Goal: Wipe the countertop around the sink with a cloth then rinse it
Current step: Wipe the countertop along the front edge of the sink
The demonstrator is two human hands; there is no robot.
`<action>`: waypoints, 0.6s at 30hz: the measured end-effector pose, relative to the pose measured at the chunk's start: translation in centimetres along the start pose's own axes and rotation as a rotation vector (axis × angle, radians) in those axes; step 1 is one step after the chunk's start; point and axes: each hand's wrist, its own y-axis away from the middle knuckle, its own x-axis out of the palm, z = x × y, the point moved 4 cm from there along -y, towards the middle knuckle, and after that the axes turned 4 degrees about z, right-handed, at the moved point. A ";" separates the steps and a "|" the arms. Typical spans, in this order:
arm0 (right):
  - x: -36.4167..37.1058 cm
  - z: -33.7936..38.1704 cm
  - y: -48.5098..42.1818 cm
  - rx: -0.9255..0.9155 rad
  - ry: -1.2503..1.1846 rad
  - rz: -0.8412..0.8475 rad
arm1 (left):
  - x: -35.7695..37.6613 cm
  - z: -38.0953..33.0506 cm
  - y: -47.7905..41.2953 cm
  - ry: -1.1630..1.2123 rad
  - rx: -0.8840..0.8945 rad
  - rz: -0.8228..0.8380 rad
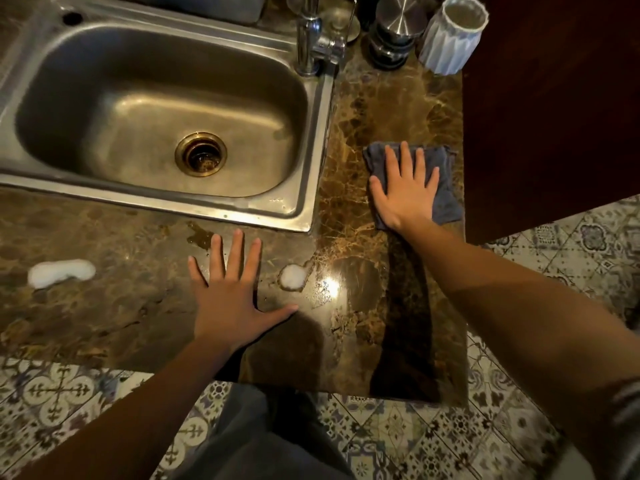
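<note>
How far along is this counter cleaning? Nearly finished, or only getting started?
Early on. Nothing looks finished yet. In hand: the right hand presses the blue cloth flat on the countertop right of the sink. Still to do: two white foamy patches and a brown puddle sit in front of the sink, beside the left hand; rinsing the cloth comes afterwards.

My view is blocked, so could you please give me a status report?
Right hand flat on cloth, right of sink. Left hand open over countertop. Two white patches unwiped.

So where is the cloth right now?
Head view: the cloth lies flat on the countertop right of the sink, pressed under the right hand, by the counter's right edge.
</note>
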 end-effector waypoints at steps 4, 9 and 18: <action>0.6 -0.7 5.2 -0.075 0.032 0.040 | -0.3 0.0 0.1 0.005 0.003 -0.013; 2.4 -2.7 15.5 -0.102 0.040 0.082 | -0.2 0.1 0.2 0.048 0.006 -0.016; 6.4 -1.5 31.1 -0.066 0.062 0.097 | -0.4 0.0 0.4 0.068 -0.020 -0.003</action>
